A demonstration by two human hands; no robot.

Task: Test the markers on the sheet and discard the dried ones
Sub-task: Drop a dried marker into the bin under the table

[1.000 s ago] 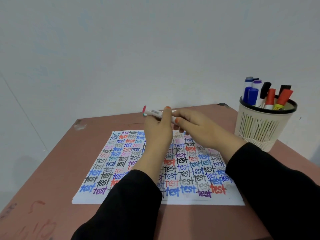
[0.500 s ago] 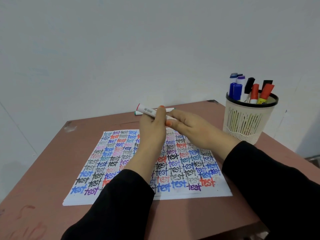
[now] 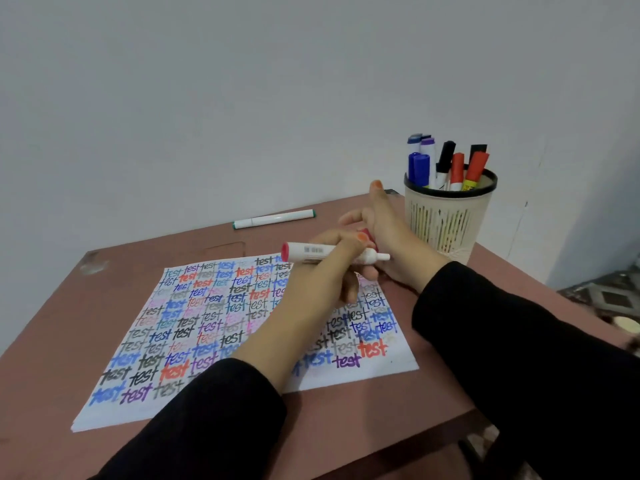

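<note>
**Uncapped marker held over the sheet's far edge**

The left hand (image 3: 317, 275) grips a white marker (image 3: 311, 252) above the far right corner of the sheet (image 3: 194, 323), its pale tip bare and pointing right. The right hand (image 3: 393, 237) sits against it just past that corner with its thumb raised. Whether it holds anything cannot be told. A green-ended marker (image 3: 273, 219) lies beyond the sheet, and a mesh cup of markers (image 3: 446, 220) stands off its right corner.

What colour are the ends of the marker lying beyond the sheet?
The marker has green ends; head view.
</note>
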